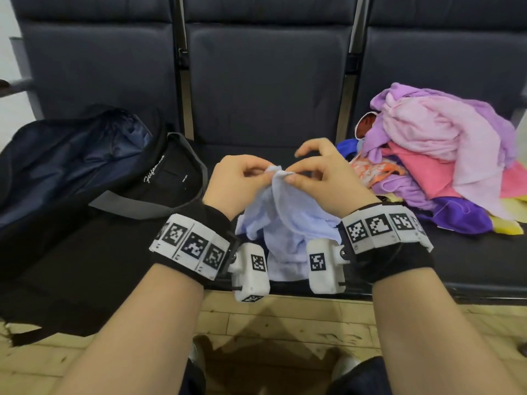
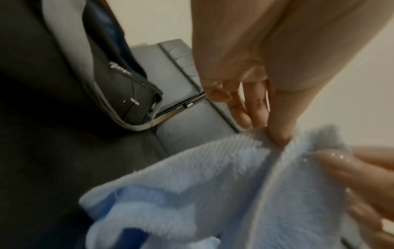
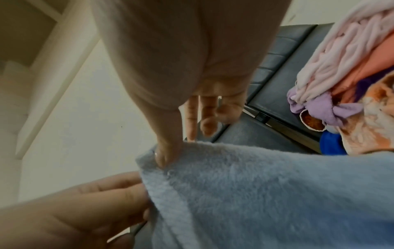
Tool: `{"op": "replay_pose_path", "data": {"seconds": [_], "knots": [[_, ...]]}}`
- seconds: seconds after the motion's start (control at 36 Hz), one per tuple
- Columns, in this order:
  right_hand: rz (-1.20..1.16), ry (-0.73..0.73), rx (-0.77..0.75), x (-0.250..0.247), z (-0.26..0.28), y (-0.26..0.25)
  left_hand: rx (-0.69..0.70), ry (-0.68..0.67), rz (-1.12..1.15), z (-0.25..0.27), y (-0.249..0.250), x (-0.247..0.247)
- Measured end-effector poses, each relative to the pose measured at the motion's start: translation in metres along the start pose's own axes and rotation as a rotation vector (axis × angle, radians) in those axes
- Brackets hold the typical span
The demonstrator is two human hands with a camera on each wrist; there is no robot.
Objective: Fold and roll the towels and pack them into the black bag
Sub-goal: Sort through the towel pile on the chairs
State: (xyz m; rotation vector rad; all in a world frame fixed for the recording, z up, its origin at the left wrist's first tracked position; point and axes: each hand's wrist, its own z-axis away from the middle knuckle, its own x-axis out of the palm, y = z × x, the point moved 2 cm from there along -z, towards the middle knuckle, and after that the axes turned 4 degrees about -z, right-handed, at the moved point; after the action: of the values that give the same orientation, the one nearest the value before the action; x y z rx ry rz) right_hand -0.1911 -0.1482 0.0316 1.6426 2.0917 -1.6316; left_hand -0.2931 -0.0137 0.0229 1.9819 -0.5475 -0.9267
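Finding corners: both hands pinch the light blue towel at its top edge, left hand beside right hand.
Tip: probably slide the pinches apart along the hem.
Towel: hangs lengthwise downward, over the bench middle.
Black bag: left, open.

Your left hand pinches the top edge of the light blue towel, thumb pressed into the fold, the other fingers curled loosely behind. Your right hand's fingers grip the same edge from the right. The black bag with its grey strap lies to the left on the dark bench.
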Motion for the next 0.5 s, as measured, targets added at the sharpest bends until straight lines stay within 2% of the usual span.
{"op": "replay_pose_path", "data": {"seconds": [0.17,0.39,0.5], "knots": [[-0.116,-0.023,0.09,0.001,0.001,-0.002,-0.026,-0.06,0.045,0.001,0.003,0.002],[-0.108,-0.001,0.12,0.0,0.0,0.002,-0.158,-0.181,0.222,0.005,0.007,0.005],[-0.122,-0.013,0.113,0.0,0.002,-0.001,-0.132,-0.199,0.232,0.007,0.012,0.005]]}}
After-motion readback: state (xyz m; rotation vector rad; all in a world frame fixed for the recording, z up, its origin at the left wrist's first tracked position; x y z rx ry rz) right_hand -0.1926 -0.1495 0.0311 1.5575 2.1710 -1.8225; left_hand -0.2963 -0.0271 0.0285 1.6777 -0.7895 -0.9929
